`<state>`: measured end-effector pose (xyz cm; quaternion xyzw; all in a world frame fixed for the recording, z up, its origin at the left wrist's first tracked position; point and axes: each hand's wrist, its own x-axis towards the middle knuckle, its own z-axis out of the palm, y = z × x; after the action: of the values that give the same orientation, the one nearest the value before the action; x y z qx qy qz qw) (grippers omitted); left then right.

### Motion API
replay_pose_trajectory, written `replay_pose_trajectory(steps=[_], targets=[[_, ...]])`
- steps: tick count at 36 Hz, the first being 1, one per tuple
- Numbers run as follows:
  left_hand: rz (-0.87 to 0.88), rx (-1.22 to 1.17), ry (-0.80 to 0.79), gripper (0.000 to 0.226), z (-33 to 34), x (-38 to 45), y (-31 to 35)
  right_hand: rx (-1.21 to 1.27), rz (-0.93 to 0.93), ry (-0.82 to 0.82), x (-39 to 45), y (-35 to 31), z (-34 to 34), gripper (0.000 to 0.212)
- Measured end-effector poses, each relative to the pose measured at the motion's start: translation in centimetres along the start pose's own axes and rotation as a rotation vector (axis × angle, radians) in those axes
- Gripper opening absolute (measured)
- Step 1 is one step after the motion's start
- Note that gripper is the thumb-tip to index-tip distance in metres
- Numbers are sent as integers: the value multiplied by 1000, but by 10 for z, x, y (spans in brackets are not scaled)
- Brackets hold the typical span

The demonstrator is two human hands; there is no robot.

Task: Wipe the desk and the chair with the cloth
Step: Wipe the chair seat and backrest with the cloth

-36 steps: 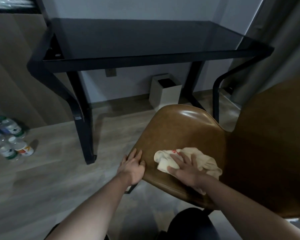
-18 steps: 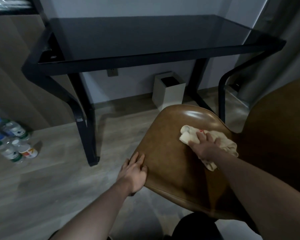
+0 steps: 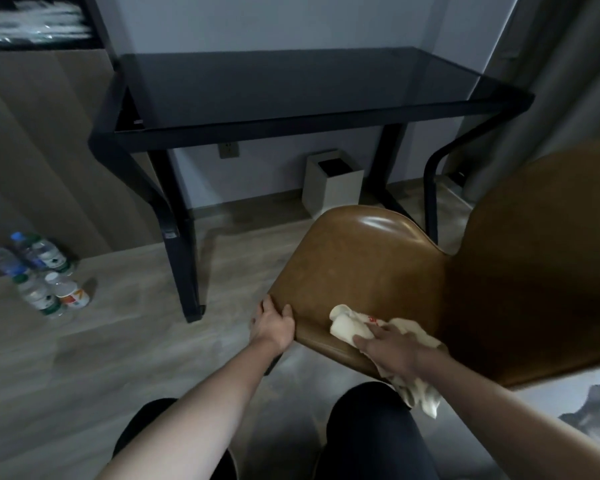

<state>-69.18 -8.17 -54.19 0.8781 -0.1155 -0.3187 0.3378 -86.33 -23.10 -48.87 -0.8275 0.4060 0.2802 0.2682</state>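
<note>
Cloth [image 3: 352, 323], cream with a small red mark too blurred to read, lies on the near edge of the chair [image 3: 354, 268] seat, one end hanging off below the rim. Right hand [image 3: 390, 351] lies on top of the cloth with fingers extended and spread, pressing it flat to the brown seat; the bunched front of the cloth projects past the fingertips, toward the left hand. Left hand [image 3: 274, 325] grasps the seat's left rim, thumb on top and fingers wrapped under the edge, just beside the cloth but not touching it. Desk [image 3: 291, 84], black frame with dark glass top, stands beyond the chair against the wall. Bottles [image 3: 39, 271] with blue and green caps lie on the floor at left; their labels are illegible. A white bin [image 3: 333, 181] stands under the desk.
</note>
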Motion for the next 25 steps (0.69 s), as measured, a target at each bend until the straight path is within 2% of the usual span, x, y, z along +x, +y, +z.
replay_pose_trajectory(steps=[4, 7, 9, 14, 18, 21, 25], targets=[[-42, -333, 50, 75, 14, -21, -11, 64, -40, 51, -7, -6, 5, 69], [-72, -647, 26, 60, 23, -29, -19, 69, -98, 42, -6, -19, 3, 67], [-88, -815, 3, 59, 23, -32, -17, 53, -159, 29, -3, -34, 2, 65], [-66, -855, 25, 63, 20, -30, -13, -6, -280, 48, 33, -73, 2, 65], [-73, -826, 50, 62, 21, -19, -16, 2, -235, 21, 64, -100, -4, 68], [-63, -787, 41, 59, 19, -8, -16, -44, -234, 59, 82, -116, -12, 67], [-114, -776, 29, 65, 11, 5, -5, -62, -230, 86, 111, -127, -29, 70]])
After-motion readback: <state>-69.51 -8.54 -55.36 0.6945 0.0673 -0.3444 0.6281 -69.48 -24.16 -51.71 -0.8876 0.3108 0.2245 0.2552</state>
